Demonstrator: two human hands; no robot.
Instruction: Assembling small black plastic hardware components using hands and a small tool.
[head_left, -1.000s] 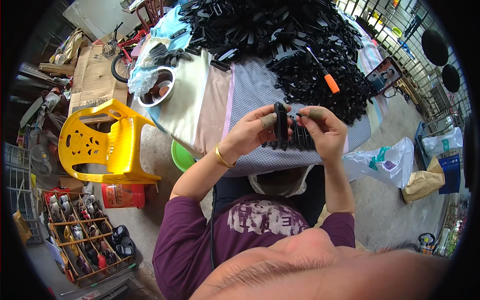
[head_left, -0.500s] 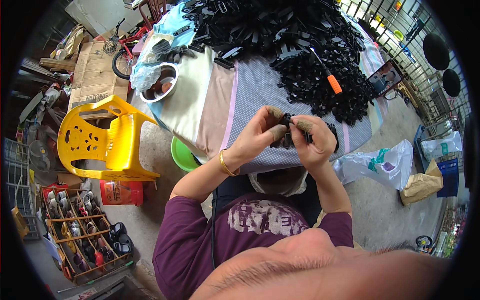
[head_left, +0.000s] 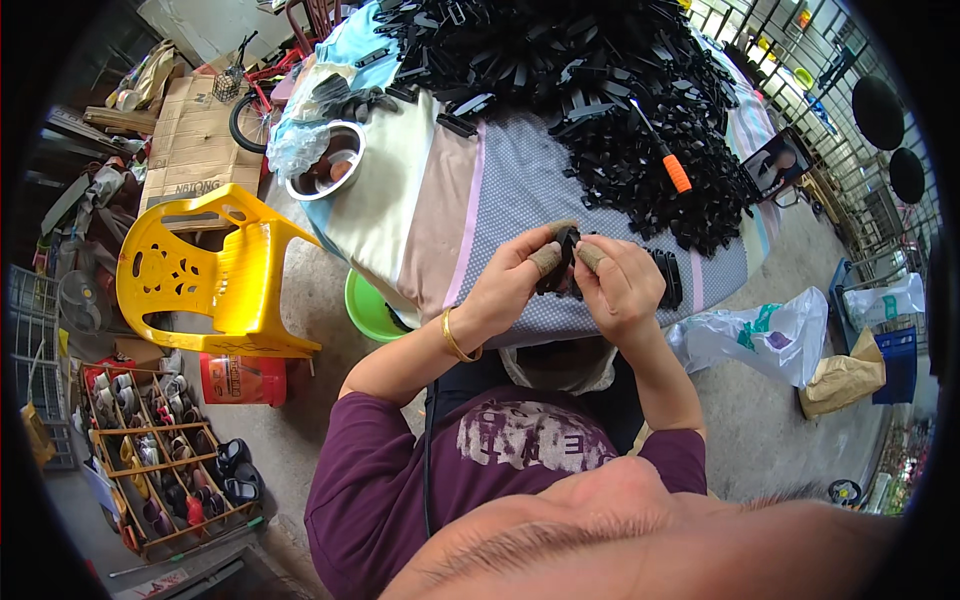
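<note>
Where fingers (head_left: 530,240) pinch, black part (head_left: 566,243), half-hidden

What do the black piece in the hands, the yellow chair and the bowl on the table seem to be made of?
Black piece: probably plastic, smooth and dark, though much is hidden.
Chair: likely moulded plastic, glossy, with bright highlights and cut-out patterns.
Bowl: perhaps polished metal, from its pale, shiny rim; enamel is possible.

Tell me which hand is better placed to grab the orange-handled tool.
Likely the right hand: the orange-handled tool lies nearer it, on its side, though both hands are busy at the black part, the left hand gripping it.
</note>
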